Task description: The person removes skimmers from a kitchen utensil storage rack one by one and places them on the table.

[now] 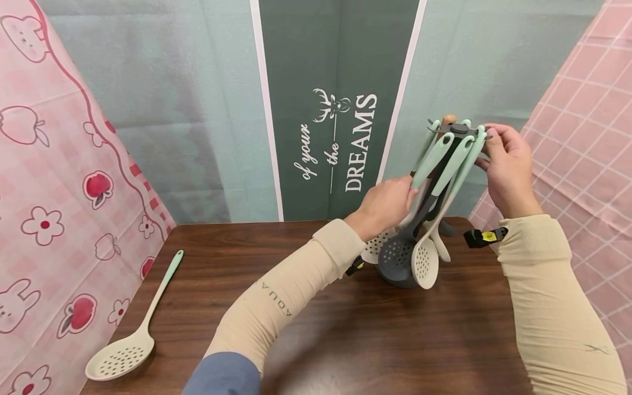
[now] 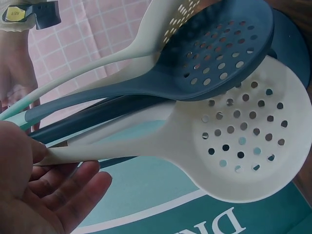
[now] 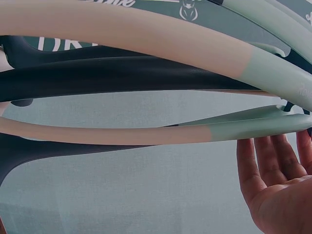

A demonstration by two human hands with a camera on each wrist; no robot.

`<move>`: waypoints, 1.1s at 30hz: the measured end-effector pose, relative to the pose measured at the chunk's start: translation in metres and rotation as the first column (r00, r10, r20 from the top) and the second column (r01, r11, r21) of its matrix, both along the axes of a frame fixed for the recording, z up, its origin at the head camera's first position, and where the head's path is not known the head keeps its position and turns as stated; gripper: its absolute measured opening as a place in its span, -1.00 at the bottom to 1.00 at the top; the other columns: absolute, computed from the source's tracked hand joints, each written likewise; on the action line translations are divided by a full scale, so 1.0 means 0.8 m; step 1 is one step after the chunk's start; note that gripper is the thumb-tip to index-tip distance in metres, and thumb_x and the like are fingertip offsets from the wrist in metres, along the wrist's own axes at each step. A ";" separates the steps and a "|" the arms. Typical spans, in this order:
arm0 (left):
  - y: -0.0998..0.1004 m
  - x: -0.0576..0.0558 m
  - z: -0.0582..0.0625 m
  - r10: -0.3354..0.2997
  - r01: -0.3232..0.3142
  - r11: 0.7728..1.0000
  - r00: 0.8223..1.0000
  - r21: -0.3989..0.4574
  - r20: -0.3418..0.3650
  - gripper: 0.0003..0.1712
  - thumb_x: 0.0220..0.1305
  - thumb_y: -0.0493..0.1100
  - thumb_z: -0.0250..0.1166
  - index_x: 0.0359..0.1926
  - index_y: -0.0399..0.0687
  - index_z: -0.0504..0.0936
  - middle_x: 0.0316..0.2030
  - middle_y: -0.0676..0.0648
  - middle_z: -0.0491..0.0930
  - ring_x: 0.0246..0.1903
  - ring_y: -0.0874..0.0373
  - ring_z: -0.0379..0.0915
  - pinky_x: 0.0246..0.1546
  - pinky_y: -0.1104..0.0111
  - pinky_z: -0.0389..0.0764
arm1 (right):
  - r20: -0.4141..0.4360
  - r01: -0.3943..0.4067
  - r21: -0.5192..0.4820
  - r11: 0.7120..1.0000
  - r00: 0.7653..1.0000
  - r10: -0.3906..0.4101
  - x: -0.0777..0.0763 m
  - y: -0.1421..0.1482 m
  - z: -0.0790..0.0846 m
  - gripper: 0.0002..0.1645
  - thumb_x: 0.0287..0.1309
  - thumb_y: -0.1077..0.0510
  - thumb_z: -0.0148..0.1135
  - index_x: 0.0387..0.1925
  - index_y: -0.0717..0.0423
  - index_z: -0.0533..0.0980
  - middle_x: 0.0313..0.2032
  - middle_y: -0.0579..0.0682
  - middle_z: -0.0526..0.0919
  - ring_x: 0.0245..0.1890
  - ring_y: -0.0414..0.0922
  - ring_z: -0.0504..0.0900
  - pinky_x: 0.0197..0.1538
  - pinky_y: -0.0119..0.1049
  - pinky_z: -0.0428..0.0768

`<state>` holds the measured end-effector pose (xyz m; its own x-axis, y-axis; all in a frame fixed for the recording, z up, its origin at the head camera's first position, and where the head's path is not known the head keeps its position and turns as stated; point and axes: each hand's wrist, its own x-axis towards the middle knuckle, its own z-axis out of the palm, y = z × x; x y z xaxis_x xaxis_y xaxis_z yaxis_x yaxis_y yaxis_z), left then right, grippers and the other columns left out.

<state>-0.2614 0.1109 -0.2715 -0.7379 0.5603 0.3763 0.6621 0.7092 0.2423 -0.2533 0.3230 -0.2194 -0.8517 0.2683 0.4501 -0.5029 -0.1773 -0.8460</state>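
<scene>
My left hand (image 1: 387, 207) pinches the handle of a white skimmer (image 2: 190, 161) with a round, holed head, at the left side of a dark utensil rack (image 1: 460, 129). The skimmer's mint handle end reaches up to the rack's hooked top. My right hand (image 1: 511, 167) is at the right side of that top, thumb and fingers around a hook. In the right wrist view its fingers (image 3: 267, 158) lie against a mint handle end. From the rack hang a dark grey skimmer (image 1: 396, 258), a white slotted spoon (image 1: 425, 266) and several other utensils with mint handles.
A white slotted turner (image 1: 123, 356) with a mint handle lies on the brown table (image 1: 237, 274) at the left. Behind stands a green and grey cloth (image 1: 207, 109) with printed words. Pink patterned cloths (image 1: 592, 137) hang at both sides.
</scene>
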 end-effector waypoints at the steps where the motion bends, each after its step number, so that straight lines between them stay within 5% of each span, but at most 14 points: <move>1: -0.001 0.000 0.000 0.001 -0.001 1.000 1.000 -0.001 0.002 -0.72 0.64 -0.02 -0.07 -0.13 -0.06 0.48 -0.38 0.01 0.57 -0.34 0.16 0.60 -0.36 0.28 0.61 | 0.000 0.000 0.000 1.000 1.000 0.000 0.000 0.000 0.000 -0.82 0.45 0.18 0.14 -0.09 0.22 0.57 -0.16 0.03 0.58 -0.18 -0.19 0.71 -0.25 -0.44 0.68; 24: -0.022 -0.004 0.006 -0.003 0.003 1.000 1.000 0.027 -0.002 -0.77 0.62 -0.05 0.00 -0.15 -0.06 0.49 -0.44 0.02 0.44 -0.46 0.17 0.43 -0.46 0.34 0.47 | 0.001 0.003 0.014 1.000 1.000 -0.003 0.000 0.002 -0.001 -0.82 0.46 0.18 0.14 -0.08 0.21 0.57 -0.15 0.03 0.58 -0.20 -0.19 0.69 -0.24 -0.44 0.68; 33: -0.022 0.001 0.003 -0.057 0.056 0.997 0.998 0.056 0.005 -0.75 0.62 -0.06 -0.01 -0.18 -0.08 0.48 -0.46 0.01 0.42 -0.45 0.16 0.42 -0.44 0.33 0.47 | -0.009 -0.005 0.009 1.000 1.000 0.006 -0.001 0.003 -0.002 -0.82 0.47 0.20 0.12 -0.08 0.23 0.57 -0.14 0.04 0.59 -0.19 -0.17 0.69 -0.23 -0.43 0.69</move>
<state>-0.2605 0.0936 -0.2687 -0.7081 0.5794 0.4035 0.6990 0.6558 0.2852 -0.2539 0.3258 -0.2210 -0.8489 0.2595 0.4604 -0.5098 -0.1725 -0.8428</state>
